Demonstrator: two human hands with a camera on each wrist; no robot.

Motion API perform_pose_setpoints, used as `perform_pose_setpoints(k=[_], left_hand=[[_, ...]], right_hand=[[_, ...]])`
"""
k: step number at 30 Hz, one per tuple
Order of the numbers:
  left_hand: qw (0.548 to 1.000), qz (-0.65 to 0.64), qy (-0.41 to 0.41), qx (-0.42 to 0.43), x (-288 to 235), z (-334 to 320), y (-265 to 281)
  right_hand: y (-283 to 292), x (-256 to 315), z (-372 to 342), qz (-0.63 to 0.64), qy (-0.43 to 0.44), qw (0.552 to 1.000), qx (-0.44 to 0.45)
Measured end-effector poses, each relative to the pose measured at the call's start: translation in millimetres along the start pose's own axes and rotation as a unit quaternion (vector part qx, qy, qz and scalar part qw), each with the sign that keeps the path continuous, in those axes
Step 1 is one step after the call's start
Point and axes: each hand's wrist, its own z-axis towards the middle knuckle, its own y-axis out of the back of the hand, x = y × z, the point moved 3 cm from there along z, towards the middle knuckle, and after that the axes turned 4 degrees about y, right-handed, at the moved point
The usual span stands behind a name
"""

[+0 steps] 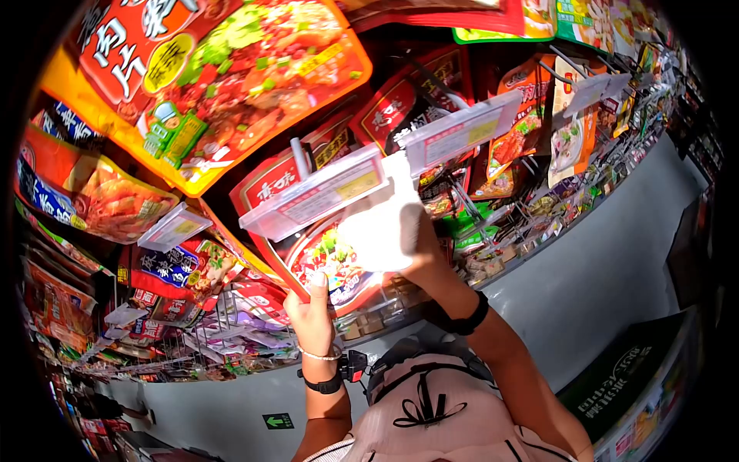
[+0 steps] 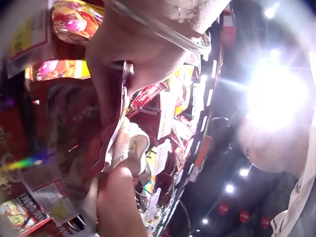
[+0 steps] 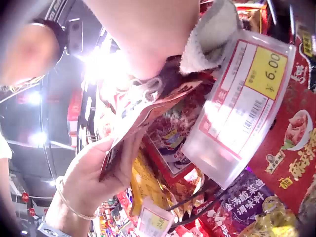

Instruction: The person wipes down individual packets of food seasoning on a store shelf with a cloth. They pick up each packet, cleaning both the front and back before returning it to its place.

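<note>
My left hand grips the lower edge of a red food packet, thumb on its front and fingers behind. The packet hangs at the shelf under a clear price-tag holder, its front printed with a bowl of food. My right hand holds a white cloth against the packet's front; glare washes out the cloth and most of those fingers in the head view. In the right wrist view a fold of the cloth sticks out beside the tag, and the left hand pinches the packet's edge.
A large orange and red packet fills the upper left of the head view. More bagged foods hang on metal hooks with price tags jutting out. Grey floor lies below the shelf, with a dark green box at the lower right.
</note>
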Motion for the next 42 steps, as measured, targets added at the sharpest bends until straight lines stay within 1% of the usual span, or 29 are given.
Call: perform_pose_setpoints(k=[1, 3, 4, 5, 6, 7, 8, 10, 13, 15, 17, 19, 20, 21, 23, 24, 25, 26, 29, 30, 31, 32, 33, 34, 35, 36, 39, 40, 42], left_hand=[[1.0, -0.005, 0.005, 0.003, -4, 0, 2], [0.999, -0.043, 0.015, 0.024, -6, 3, 6], [0.997, -0.067, 0.021, 0.034, -5, 5, 6], [0.995, -0.09, 0.028, 0.044, -4, 8, 6], [0.992, -0.108, 0.044, 0.04, -4, 7, 4], [0.994, -0.086, 0.041, 0.054, 0, 6, 6], [0.995, -0.065, 0.037, 0.07, 4, 7, 9], [0.994, -0.049, 0.036, 0.095, 0, 6, 3], [0.987, -0.02, 0.061, 0.144, -12, 8, -6], [0.988, -0.016, 0.055, 0.14, -11, 11, -13], [0.991, -0.009, 0.047, 0.127, -10, 11, -17], [0.993, 0.003, 0.039, 0.108, -10, 9, -17], [0.994, 0.007, 0.036, 0.104, -10, 9, -17], [0.994, 0.008, 0.04, 0.106, -10, 10, -17], [0.993, 0.012, 0.049, 0.111, -11, 9, -18], [0.99, 0.004, 0.067, 0.125, -10, 9, -18], [0.987, -0.004, 0.083, 0.139, -11, 9, -17], [0.983, -0.011, 0.099, 0.153, -11, 10, -16], [0.981, -0.045, 0.072, 0.172, -5, 12, -9], [0.981, -0.073, 0.067, 0.165, -6, 10, -9], [0.975, -0.099, 0.079, 0.181, 0, 8, -6], [0.95, -0.216, 0.112, 0.198, 5, 9, -7], [0.909, -0.331, 0.143, 0.21, 7, 10, -8], [0.865, -0.407, 0.138, 0.259, 0, 11, -14], [0.879, -0.389, 0.136, 0.239, 5, 12, -14], [0.885, -0.384, 0.129, 0.232, 3, 10, -17], [0.891, -0.382, 0.122, 0.213, 0, 6, -20], [0.891, -0.384, 0.122, 0.207, 0, 5, -20], [0.874, -0.409, 0.123, 0.231, -7, 4, -22]], right_hand=[[2, -16, -8, -0.068, 0.053, 0.996, 0.02], [5, -31, -27, -0.128, -0.008, 0.99, -0.051], [11, -25, -23, -0.1, 0.021, 0.995, -0.007], [17, -21, -18, -0.069, -0.072, 0.994, 0.037], [22, -14, -11, -0.046, -0.17, 0.981, 0.079], [28, -6, -6, -0.033, -0.263, 0.957, 0.119], [33, -8, -7, -0.008, -0.186, 0.98, 0.073], [36, 2, -6, 0.027, -0.138, 0.99, -0.01], [33, 14, 0, 0.088, -0.088, 0.991, -0.055], [39, -30, -37, 0.089, -0.11, 0.987, -0.076], [48, -48, -53, 0.097, -0.18, 0.978, -0.052], [49, -54, -58, 0.11, -0.296, 0.949, 0.017], [46, -50, -53, -0.048, -0.194, 0.977, 0.071], [40, -43, -46, -0.206, -0.085, 0.967, 0.124], [29, -21, -34, -0.191, -0.05, 0.975, 0.101], [26, 1, -23, -0.02, -0.122, 0.992, 0.025], [26, 5, -21, 0.074, -0.162, 0.984, -0.016], [26, 9, -19, 0.167, -0.196, 0.964, -0.064], [33, 4, -24, 0.21, -0.22, 0.948, -0.098], [37, 2, -25, 0.224, -0.227, 0.942, -0.11], [42, 2, -26, 0.136, -0.2, 0.967, -0.076], [48, 2, -28, 0.045, -0.17, 0.983, -0.048], [54, 2, -29, -0.15, -0.099, 0.983, 0.03], [55, 1, -32, -0.218, -0.072, 0.972, 0.052], [56, 1, -36, -0.285, -0.043, 0.955, 0.07], [55, 1, -46, -0.231, -0.064, 0.97, 0.032], [34, 39, -22, -0.055, -0.084, 0.993, -0.065], [25, 43, -25, 0.064, -0.126, 0.984, -0.111], [21, 43, -29, 0.127, -0.148, 0.969, -0.149]])
